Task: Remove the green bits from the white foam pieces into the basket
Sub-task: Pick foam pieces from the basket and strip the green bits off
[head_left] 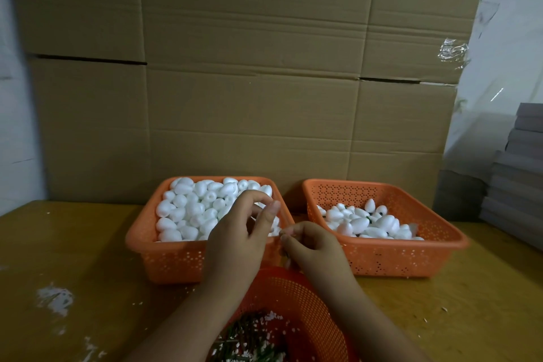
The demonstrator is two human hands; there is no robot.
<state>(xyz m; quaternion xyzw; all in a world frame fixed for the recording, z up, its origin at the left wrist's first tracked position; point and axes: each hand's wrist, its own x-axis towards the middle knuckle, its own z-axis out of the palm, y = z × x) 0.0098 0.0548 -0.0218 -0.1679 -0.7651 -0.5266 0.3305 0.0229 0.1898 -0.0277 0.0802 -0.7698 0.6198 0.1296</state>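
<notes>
My left hand hovers over the front right corner of the left orange basket, which is heaped with plain white foam pieces. Its fingers and thumb curl round what looks like a white foam piece, mostly hidden. My right hand is a closed fist just beside it, fingertips pinching a small dark green bit that barely shows. Below both hands is a round red mesh basket holding green bits and white crumbs. The right orange basket holds foam pieces with green bits.
A wall of brown cardboard boxes stands right behind the baskets. Grey boards are stacked at the right edge. White foam crumbs are smeared on the wooden table at the left.
</notes>
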